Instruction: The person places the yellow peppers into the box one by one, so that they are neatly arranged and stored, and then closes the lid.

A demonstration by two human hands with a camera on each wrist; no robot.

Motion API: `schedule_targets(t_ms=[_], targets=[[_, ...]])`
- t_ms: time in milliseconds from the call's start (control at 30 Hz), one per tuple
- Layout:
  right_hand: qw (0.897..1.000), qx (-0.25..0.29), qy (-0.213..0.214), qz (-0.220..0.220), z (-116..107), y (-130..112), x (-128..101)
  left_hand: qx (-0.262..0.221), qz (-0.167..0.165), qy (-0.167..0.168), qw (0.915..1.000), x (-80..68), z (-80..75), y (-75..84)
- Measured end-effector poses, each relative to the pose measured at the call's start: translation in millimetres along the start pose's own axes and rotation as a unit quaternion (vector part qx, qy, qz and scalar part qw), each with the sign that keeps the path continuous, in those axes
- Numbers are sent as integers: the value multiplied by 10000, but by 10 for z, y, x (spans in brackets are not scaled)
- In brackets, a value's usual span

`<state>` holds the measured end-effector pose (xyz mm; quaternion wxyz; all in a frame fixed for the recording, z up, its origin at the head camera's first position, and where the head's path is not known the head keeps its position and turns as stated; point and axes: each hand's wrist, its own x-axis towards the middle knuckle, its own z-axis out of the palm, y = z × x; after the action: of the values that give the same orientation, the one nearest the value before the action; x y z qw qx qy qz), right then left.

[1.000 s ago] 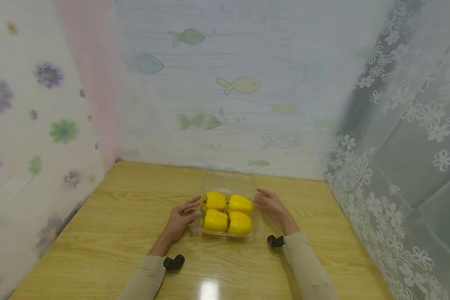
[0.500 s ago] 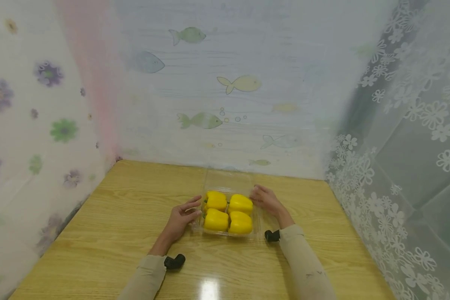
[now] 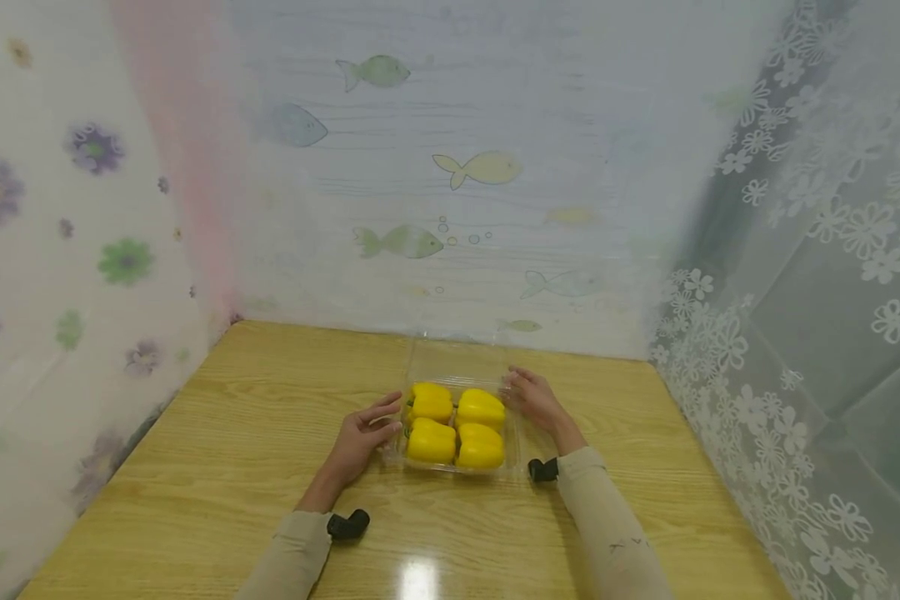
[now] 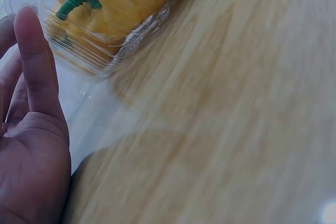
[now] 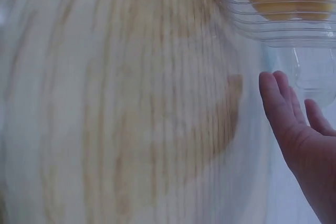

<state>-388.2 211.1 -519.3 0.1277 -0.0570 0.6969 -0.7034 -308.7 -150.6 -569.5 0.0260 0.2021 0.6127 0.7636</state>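
A clear plastic clamshell box (image 3: 450, 470) stands on the wooden table, its hinged lid (image 3: 457, 360) raised at the back. Several yellow bell peppers (image 3: 431, 441) with green stems lie in two rows inside it. My left hand (image 3: 355, 447) is at the box's left side, fingers extended, one fingertip right at the rim in the left wrist view. Beside the back right corner, near the hinge, is my right hand (image 3: 538, 402). The right wrist view shows its fingers (image 5: 275, 103) fairly straight, reaching toward the lid, holding nothing.
The wooden table (image 3: 270, 375) runs back to a wall covering (image 3: 420, 150) printed with fish. Flowered cloth (image 3: 82, 275) hangs at the left, and a sheer flower-patterned curtain (image 3: 810, 375) hangs along the right. Black wrist mounts (image 3: 348, 524) stick out from both sleeves.
My right hand has shifted slightly back and left along the box's right side, toward the lid hinge. The left hand, box and peppers stay in place.
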Motion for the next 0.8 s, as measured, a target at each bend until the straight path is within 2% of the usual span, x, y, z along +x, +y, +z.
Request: schedule_targets(t_ms=[267, 400, 600, 800], targets=[[9998, -194, 42, -70, 2, -56, -1, -66, 61, -28, 10000, -4, -6, -7], [9990, -299, 113, -311, -8, -70, 34, -43, 109, -58, 9999, 11, -15, -12], [9979, -282, 291, -513, 9, -146, 51, 25, -10, 20, 10000, 22, -24, -1], [9977, -265, 166, -604, 17, -225, 36, 46, -8, 65, 10000, 31, -28, 7]])
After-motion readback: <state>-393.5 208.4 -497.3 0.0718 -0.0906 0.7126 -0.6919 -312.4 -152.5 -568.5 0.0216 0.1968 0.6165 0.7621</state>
